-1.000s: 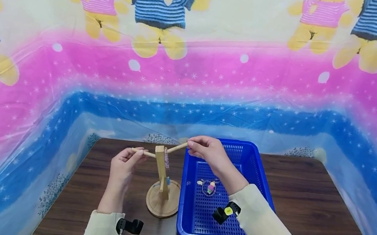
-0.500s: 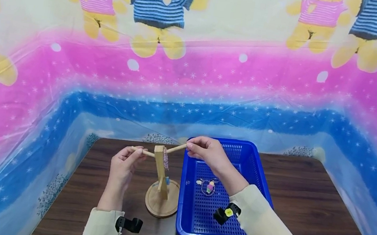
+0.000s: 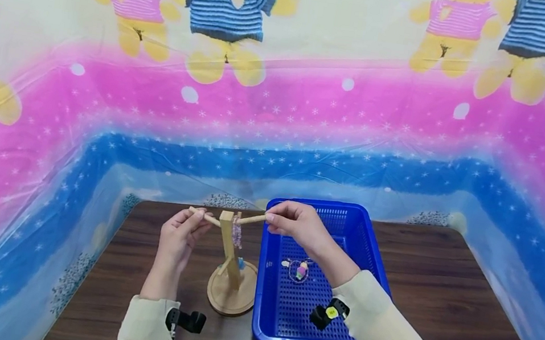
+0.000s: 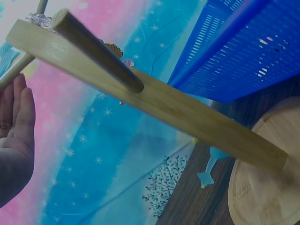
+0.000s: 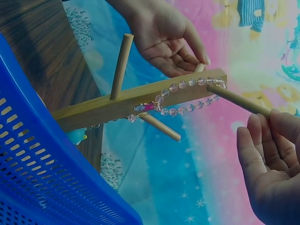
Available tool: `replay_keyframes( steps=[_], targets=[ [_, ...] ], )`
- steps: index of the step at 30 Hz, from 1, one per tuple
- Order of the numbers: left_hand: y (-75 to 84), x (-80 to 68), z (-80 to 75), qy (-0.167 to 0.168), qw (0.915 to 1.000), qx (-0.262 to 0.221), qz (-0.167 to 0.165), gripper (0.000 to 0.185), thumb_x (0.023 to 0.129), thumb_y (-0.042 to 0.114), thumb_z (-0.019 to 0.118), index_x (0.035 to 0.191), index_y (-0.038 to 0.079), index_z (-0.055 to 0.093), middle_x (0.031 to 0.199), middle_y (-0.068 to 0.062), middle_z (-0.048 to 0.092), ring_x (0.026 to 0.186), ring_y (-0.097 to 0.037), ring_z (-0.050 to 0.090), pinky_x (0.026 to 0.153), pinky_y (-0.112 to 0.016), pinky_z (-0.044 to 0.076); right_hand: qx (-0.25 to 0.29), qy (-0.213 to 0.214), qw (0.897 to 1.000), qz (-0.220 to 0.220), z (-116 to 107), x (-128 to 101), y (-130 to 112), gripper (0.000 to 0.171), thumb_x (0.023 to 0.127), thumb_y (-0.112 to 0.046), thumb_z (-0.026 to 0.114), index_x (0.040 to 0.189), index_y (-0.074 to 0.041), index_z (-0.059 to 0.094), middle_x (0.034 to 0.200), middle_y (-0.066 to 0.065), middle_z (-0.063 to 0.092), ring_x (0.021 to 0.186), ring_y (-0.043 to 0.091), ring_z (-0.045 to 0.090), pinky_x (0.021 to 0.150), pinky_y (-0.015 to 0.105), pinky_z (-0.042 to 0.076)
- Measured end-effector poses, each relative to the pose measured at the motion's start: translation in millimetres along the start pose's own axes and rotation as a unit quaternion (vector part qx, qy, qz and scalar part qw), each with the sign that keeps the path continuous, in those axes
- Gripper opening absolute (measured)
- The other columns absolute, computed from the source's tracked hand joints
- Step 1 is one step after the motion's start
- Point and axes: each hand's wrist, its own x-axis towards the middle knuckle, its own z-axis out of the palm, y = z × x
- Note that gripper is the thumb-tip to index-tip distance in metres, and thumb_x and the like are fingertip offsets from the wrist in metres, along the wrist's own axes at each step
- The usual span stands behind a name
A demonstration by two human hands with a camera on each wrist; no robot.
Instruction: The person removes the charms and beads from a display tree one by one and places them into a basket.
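Hands (image 3: 175,240) (image 3: 296,226) pinching wooden stand's (image 3: 230,296) pegs, over dark table (image 3: 440,307) (bear-print sheeting (image 3: 284,79) behind)

Trinkets in blue basket (image 3: 372,275), head view: too small to identify. Left wrist view crops left hand (image 4: 14,140) at frame left, stand's round base (image 4: 267,192) bottom right.

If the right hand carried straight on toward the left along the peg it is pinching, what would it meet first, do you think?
Most likely the upright post of the wooden stand: the right hand pinches the outer end of a peg that runs into it. A bead bracelet hangs there.
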Motion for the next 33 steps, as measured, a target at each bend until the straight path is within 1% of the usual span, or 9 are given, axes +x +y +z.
replay_keyframes(
  steps=[8, 11, 14, 18, 21, 24, 28, 31, 33],
  targets=[
    [2.0, 5.2, 3.0, 0.011, 0.9995, -0.015, -0.024, 0.026, 0.101, 0.003, 0.06, 0.08, 0.014, 0.07, 0.082, 0.005, 0.077, 0.079, -0.003, 0.075, 0.082, -0.018, 0.064, -0.009, -0.023, 1.0, -0.013, 3, -4, 0, 0.019, 0.1, -0.008, 0.064, 0.112, 0.006, 0.069, 0.089, -0.002, 0.068, 0.083, 0.007, 0.07, 0.089, 0.032, 0.066],
    [3.4, 6.5, 4.1, 0.013, 0.9994, -0.009, -0.03, 0.029, 0.102, 0.002, 0.058, 0.078, 0.013, 0.069, 0.08, 0.004, 0.078, 0.077, -0.004, 0.075, 0.08, -0.018, 0.064, -0.022, -0.028, 0.999, -0.017, 5, -6, -2, 0.019, 0.1, -0.007, 0.064, 0.111, 0.007, 0.069, 0.089, 0.0, 0.069, 0.084, 0.01, 0.071, 0.09, 0.037, 0.066],
    [4.6, 7.2, 5.0, 0.02, 0.9992, 0.002, -0.035, 0.034, 0.103, 0.0, 0.053, 0.078, 0.014, 0.069, 0.079, 0.005, 0.078, 0.076, -0.003, 0.075, 0.08, -0.018, 0.064, -0.032, -0.034, 0.999, -0.021, 8, -9, -5, 0.019, 0.1, -0.008, 0.064, 0.111, 0.007, 0.07, 0.094, 0.008, 0.07, 0.085, 0.012, 0.071, 0.091, 0.039, 0.066],
    [5.3, 8.3, 6.0, 0.029, 0.9987, 0.016, -0.039, 0.035, 0.104, 0.0, 0.053, 0.077, 0.015, 0.069, 0.078, 0.007, 0.078, 0.075, -0.002, 0.074, 0.079, -0.018, 0.064, -0.032, -0.041, 0.998, -0.027, 13, -12, -4, 0.02, 0.1, -0.008, 0.064, 0.11, 0.009, 0.069, 0.095, 0.013, 0.07, 0.082, 0.009, 0.07, 0.088, 0.035, 0.066],
    [5.3, 9.9, 7.9, 0.034, 0.9983, 0.021, -0.044, 0.035, 0.104, 0.0, 0.053, 0.077, 0.016, 0.069, 0.077, 0.007, 0.077, 0.074, -0.002, 0.073, 0.077, -0.017, 0.064, -0.023, -0.05, 0.998, -0.035, 18, -15, -2, 0.02, 0.1, -0.007, 0.064, 0.109, 0.01, 0.068, 0.093, 0.012, 0.071, 0.081, 0.006, 0.069, 0.087, 0.034, 0.066],
    [4.6, 12.6, 9.8, 0.034, 0.9978, 0.03, -0.049, 0.037, 0.103, -0.001, 0.052, 0.076, 0.017, 0.07, 0.076, 0.007, 0.076, 0.073, -0.002, 0.072, 0.075, -0.016, 0.063, -0.014, -0.06, 0.997, -0.045, 25, -18, -1, 0.019, 0.099, -0.006, 0.064, 0.108, 0.011, 0.068, 0.096, 0.013, 0.073, 0.081, 0.005, 0.068, 0.086, 0.032, 0.066],
    [3.8, 16.5, 11.9, 0.035, 0.9964, 0.052, -0.056, 0.04, 0.104, -0.001, 0.051, 0.077, 0.019, 0.072, 0.075, 0.009, 0.076, 0.071, 0.0, 0.07, 0.072, -0.013, 0.061, -0.003, -0.078, 0.995, -0.062, 35, -22, 0, 0.02, 0.099, -0.005, 0.064, 0.109, 0.012, 0.066, 0.107, 0.025, 0.071, 0.083, 0.003, 0.069, 0.085, 0.031, 0.066],
    [3.9, 19.2, 13.8, 0.038, 0.9947, 0.071, -0.064, 0.041, 0.104, 0.0, 0.051, 0.077, 0.022, 0.073, 0.075, 0.011, 0.075, 0.07, 0.001, 0.069, 0.069, -0.011, 0.059, 0.008, -0.086, 0.993, -0.076, 43, -24, 3, 0.021, 0.099, -0.005, 0.064, 0.109, 0.013, 0.065, 0.111, 0.033, 0.068, 0.084, 0.003, 0.07, 0.086, 0.031, 0.066],
    [4.1, 21.2, 15.2, 0.038, 0.9933, 0.083, -0.071, 0.041, 0.104, 0.0, 0.052, 0.077, 0.023, 0.073, 0.075, 0.012, 0.075, 0.07, 0.001, 0.068, 0.067, -0.011, 0.059, 0.012, -0.082, 0.993, -0.082, 48, -25, 5, 0.021, 0.099, -0.006, 0.064, 0.109, 0.013, 0.066, 0.111, 0.034, 0.068, 0.083, 0.002, 0.07, 0.085, 0.031, 0.066]
  ],
)
